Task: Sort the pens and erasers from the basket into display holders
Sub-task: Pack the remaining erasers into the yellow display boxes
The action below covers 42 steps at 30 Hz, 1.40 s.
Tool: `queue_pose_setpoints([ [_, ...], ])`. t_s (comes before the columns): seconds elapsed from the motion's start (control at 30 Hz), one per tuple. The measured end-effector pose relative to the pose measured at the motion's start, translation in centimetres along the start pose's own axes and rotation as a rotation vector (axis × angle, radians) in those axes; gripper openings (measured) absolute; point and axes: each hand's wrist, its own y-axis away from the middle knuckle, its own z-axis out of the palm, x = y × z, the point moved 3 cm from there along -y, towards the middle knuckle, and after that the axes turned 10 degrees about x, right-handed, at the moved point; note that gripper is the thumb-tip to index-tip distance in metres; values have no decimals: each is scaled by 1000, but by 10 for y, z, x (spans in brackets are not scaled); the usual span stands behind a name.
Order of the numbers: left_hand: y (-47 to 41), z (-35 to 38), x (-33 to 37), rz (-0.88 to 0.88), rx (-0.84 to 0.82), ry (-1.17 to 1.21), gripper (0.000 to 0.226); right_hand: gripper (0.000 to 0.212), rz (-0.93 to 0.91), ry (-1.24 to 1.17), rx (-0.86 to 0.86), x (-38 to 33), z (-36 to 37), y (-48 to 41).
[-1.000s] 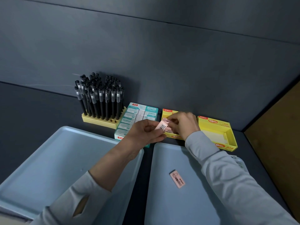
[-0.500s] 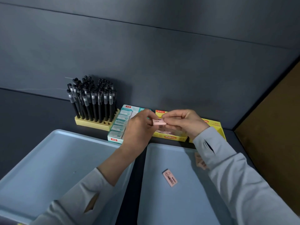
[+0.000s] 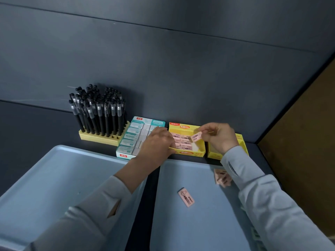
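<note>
Leftmost, a pale blue tray (image 3: pixel 54 178) lay on the dark counter. Behind it stood a yellow pen holder (image 3: pixel 101 139), a slotted block filled with upright black pens (image 3: pixel 98 115), set against the grey wall.

Next, just beside the block, was a teal eraser box (image 3: pixel 133 140), open-topped, with white wrapped erasers in rows.

The left hand (image 3: pixel 155 144) lay across the seam between the teal box and the first yellow display box (image 3: pixel 188 153). Its fingers were bent down over that box's left wall; whether they gripped it could not be told.

The first yellow display box held pink erasers (image 3: pixel 182 142) stacked at its left side, its right side showing bare floor.

One pink eraser (image 3: pixel 196 137) was tilted in the air over this box, pinched between thumb and forefinger of the right hand (image 3: pixel 220 136).

A second yellow box (image 3: pixel 213 155) stood touching the first, largely hidden behind the right wrist.

In front lay a second blue tray (image 3: pixel 203 223), holding one loose eraser (image 3: pixel 186 197) lying flat near its middle and a small heap of erasers (image 3: pixel 222 178) by the right sleeve.
</note>
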Motion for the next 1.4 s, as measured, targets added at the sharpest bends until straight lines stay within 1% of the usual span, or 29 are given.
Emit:
queue_pose_setpoints([
  [0.07,1,0,0,11,12,-9,22,36,-86,42,-24,-7,7,0],
  [0.17,2,-2,0,26,50,24,18,33,-166,131,-80,-14,23,-1],
  [0.2,3,-2,0,31,57,34,21,31,-170,132,-95,-15,27,0],
  [0.27,4,0,-1,40,37,7,32,19,-168,135,-86,-14,31,1],
  [0.3,4,0,-2,43,22,-15,35,9,-184,166,-71,-12,32,2],
  [0.33,5,1,-2,50,3,-36,37,5,-218,219,-66,-10,34,3],
  [0.37,5,2,-3,59,-14,-54,38,6,-248,279,-71,-7,36,3],
  [0.43,5,3,-3,73,-27,-79,37,8,-274,325,-87,-5,41,3],
  [0.57,5,4,-2,67,-34,-86,36,23,-370,379,-91,-9,51,1],
  [0.73,5,5,-4,45,-13,-71,34,22,-492,389,-40,-8,52,3],
  [0.83,7,2,-1,39,-21,-76,33,21,-492,308,-38,-9,39,5],
  [0.87,8,1,1,46,0,-62,33,21,-484,266,-32,-11,30,6],
  [0.97,13,-7,12,66,86,42,37,17,-394,185,-36,-14,-9,13],
  [1.0,16,-12,20,69,91,91,38,15,-359,172,-56,-14,-24,17],
  [1.03,20,-17,30,69,69,150,40,15,-332,169,-83,-12,-38,22],
  [1.07,27,-19,38,72,5,213,41,15,-314,177,-119,-11,-50,29],
  [1.13,44,-20,54,76,-189,286,43,16,-276,217,-219,-4,-68,45],
  [1.2,64,-20,68,113,-353,283,44,22,-250,296,-324,7,-75,62],
  [1.23,72,-19,73,139,-395,252,42,28,-244,343,-373,13,-77,69],
  [1.3,82,-20,77,131,-383,204,34,36,-249,412,-440,22,-74,78],
  [1.4,80,-18,87,14,-294,214,12,42,-352,526,-464,25,-66,82],
])
